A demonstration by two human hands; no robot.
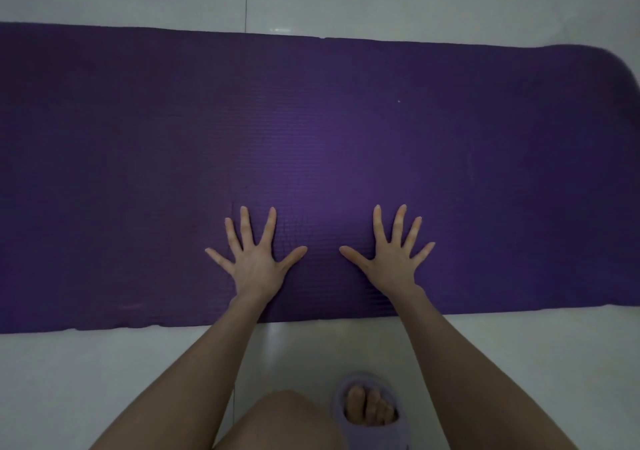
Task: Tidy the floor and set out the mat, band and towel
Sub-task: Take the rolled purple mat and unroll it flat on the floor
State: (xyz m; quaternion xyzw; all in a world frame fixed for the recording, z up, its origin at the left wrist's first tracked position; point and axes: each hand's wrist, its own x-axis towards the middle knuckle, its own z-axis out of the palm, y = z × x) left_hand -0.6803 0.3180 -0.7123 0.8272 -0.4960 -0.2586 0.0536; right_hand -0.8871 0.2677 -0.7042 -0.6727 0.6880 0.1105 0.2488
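A purple ribbed mat [311, 130] lies unrolled across the pale tiled floor, running from the left edge of the view to a curled-up end at the far right. My left hand [254, 259] presses flat on the mat near its front edge, fingers spread wide. My right hand [393, 257] lies flat beside it, about a hand's width to the right, fingers also spread. Neither hand holds anything. No band or towel is in view.
Pale glossy floor tiles [121, 380] show in front of and behind the mat. My knee and a foot in a lilac slipper [372, 411] are on the floor just before the mat's front edge.
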